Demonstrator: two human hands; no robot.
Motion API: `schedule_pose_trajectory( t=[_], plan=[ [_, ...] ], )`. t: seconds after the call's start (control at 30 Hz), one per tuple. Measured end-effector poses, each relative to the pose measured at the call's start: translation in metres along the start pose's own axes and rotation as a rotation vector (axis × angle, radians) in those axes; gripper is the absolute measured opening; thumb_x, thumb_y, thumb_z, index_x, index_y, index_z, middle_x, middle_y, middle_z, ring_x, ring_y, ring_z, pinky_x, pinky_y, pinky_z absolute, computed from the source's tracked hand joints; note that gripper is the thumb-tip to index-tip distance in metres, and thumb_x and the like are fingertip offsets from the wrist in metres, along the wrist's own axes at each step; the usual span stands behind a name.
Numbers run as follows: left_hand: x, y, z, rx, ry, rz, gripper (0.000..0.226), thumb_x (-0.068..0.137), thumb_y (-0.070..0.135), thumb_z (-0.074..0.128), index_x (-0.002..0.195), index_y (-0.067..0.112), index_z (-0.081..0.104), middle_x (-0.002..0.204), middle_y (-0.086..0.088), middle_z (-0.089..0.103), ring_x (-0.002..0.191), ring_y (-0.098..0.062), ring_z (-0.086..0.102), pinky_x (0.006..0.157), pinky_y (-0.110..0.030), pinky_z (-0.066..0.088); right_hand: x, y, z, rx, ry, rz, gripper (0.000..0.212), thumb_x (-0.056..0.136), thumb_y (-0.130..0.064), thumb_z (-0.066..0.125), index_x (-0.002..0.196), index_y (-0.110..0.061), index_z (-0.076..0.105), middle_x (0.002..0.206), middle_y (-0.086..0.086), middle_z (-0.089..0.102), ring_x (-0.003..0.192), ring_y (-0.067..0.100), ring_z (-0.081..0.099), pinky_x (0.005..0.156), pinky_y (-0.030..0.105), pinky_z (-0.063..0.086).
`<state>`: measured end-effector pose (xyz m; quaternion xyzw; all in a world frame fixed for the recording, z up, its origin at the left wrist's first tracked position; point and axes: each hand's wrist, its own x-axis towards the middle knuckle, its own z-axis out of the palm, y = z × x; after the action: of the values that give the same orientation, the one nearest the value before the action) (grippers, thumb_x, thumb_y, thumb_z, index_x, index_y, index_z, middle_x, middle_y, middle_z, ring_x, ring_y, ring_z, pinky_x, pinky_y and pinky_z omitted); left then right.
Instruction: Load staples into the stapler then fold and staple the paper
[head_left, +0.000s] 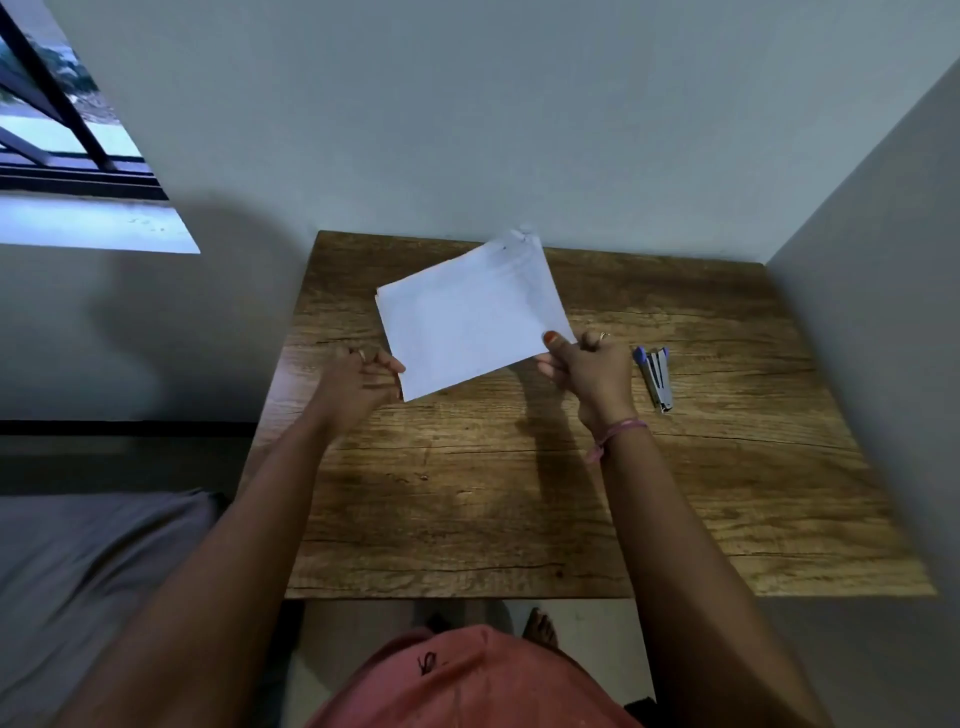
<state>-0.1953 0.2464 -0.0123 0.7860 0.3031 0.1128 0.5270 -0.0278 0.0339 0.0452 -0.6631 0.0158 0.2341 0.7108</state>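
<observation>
We pinch folded paper (470, 319) with right hand (587, 371), left hand (358, 384) at its corner, grip unclear; layers may slip, stapler (657, 376) unheld.

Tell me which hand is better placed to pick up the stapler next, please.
The right hand. The stapler lies on the table just beside it, on its outer side. The left hand grips the folded paper at the opposite corner and would have to cross over.

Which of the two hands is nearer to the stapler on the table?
The right hand, with the pink band at its wrist. It pinches the folded paper just left of the stapler; the left hand holds the paper's opposite edge.
</observation>
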Motion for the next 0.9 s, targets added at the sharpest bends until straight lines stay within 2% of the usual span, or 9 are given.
schedule_pose_trajectory(
  t=[0.07, 0.13, 0.23, 0.33, 0.47, 0.6, 0.67, 0.8, 0.9],
  plan=[
    [0.000, 0.016, 0.007, -0.266, 0.008, -0.008, 0.028, 0.081, -0.001, 0.068, 0.087, 0.026, 0.068, 0.093, -0.007, 0.066, 0.103, -0.016, 0.064, 0.076, -0.027, 0.056, 0.000, -0.009, -0.005, 0.037, -0.012, 0.004, 0.013, 0.084, -0.002, 0.068, 0.093, -0.001, 0.058, 0.085, 0.013, 0.071, 0.061, 0.016, 0.070, 0.056, 0.023, 0.058],
    [0.001, 0.033, 0.013, -0.541, 0.005, -0.012, 0.033, 0.088, -0.001, 0.056, 0.083, 0.028, 0.068, 0.103, 0.002, 0.068, 0.108, -0.023, 0.062, 0.076, -0.033, 0.054, 0.000, -0.018, -0.010, 0.051, -0.016, -0.013, 0.019, 0.085, -0.002, 0.067, 0.102, 0.003, 0.060, 0.087, 0.013, 0.071, 0.065, 0.016, 0.070, 0.058, 0.022, 0.058],
    [0.005, 0.053, 0.020, -0.849, -0.068, 0.000, 0.035, 0.092, 0.002, 0.045, 0.086, 0.024, 0.071, 0.117, -0.003, 0.065, 0.113, -0.029, 0.060, 0.087, -0.045, 0.051, 0.001, -0.028, -0.018, 0.061, -0.016, -0.058, 0.014, 0.085, -0.002, 0.067, 0.098, -0.001, 0.062, 0.086, 0.010, 0.070, 0.065, 0.015, 0.069, 0.060, 0.023, 0.059],
    [0.007, 0.070, 0.028, -0.844, -0.126, 0.006, 0.019, 0.092, 0.012, 0.056, 0.098, 0.023, 0.071, 0.120, -0.003, 0.065, 0.115, -0.025, 0.060, 0.085, -0.041, 0.055, 0.004, -0.037, -0.027, 0.092, -0.016, -0.060, 0.022, 0.085, -0.003, 0.067, 0.105, 0.003, 0.060, 0.084, 0.010, 0.069, 0.062, 0.012, 0.068, 0.060, 0.022, 0.059],
    [0.011, 0.084, 0.037, -0.582, -0.095, 0.060, 0.031, 0.086, 0.005, 0.065, 0.107, 0.027, 0.069, 0.124, 0.006, 0.060, 0.113, -0.018, 0.060, 0.085, -0.039, 0.056, 0.009, -0.044, -0.038, 0.088, -0.058, -0.069, 0.024, 0.086, -0.003, 0.066, 0.108, 0.003, 0.060, 0.085, 0.010, 0.070, 0.065, 0.013, 0.069, 0.060, 0.022, 0.058],
    [0.011, 0.096, 0.046, -0.560, -0.049, 0.087, 0.036, 0.085, 0.002, 0.065, 0.110, 0.027, 0.068, 0.130, 0.003, 0.056, 0.114, -0.018, 0.059, 0.086, -0.043, 0.055, 0.019, -0.044, -0.056, 0.060, -0.068, -0.077, 0.011, 0.091, -0.014, 0.062, 0.100, -0.007, 0.064, 0.089, 0.008, 0.071, 0.073, 0.015, 0.069, 0.067, 0.026, 0.059],
    [0.011, 0.100, 0.051, -0.564, -0.033, 0.107, 0.036, 0.085, -0.001, 0.064, 0.111, 0.024, 0.067, 0.131, 0.000, 0.056, 0.114, -0.018, 0.059, 0.086, -0.043, 0.055, 0.028, -0.040, -0.071, 0.060, 0.021, -0.093, 0.008, 0.093, -0.016, 0.058, 0.092, -0.012, 0.065, 0.084, 0.005, 0.070, 0.072, 0.014, 0.068, 0.062, 0.024, 0.056],
    [0.013, 0.107, 0.060, -0.602, 0.020, 0.118, 0.037, 0.085, -0.003, 0.063, 0.112, 0.022, 0.065, 0.127, 0.002, 0.057, 0.105, -0.011, 0.062, 0.081, -0.038, 0.058, 0.054, -0.020, -0.110, -0.309, 0.364, -0.152, 0.008, 0.088, -0.018, 0.062, 0.089, -0.013, 0.067, 0.093, 0.006, 0.070, 0.089, 0.019, 0.065, 0.075, 0.032, 0.055],
    [0.015, 0.111, 0.069, -0.638, 0.038, 0.143, 0.036, 0.085, -0.001, 0.064, 0.112, 0.023, 0.065, 0.121, 0.008, 0.059, 0.096, -0.004, 0.065, 0.070, -0.030, 0.059, 0.064, -0.003, -0.133, -0.599, 0.353, -0.094, 0.035, 0.082, -0.022, 0.072, 0.112, -0.007, 0.064, 0.113, 0.010, 0.067, 0.096, 0.017, 0.060, 0.087, 0.034, 0.052]
  ],
)
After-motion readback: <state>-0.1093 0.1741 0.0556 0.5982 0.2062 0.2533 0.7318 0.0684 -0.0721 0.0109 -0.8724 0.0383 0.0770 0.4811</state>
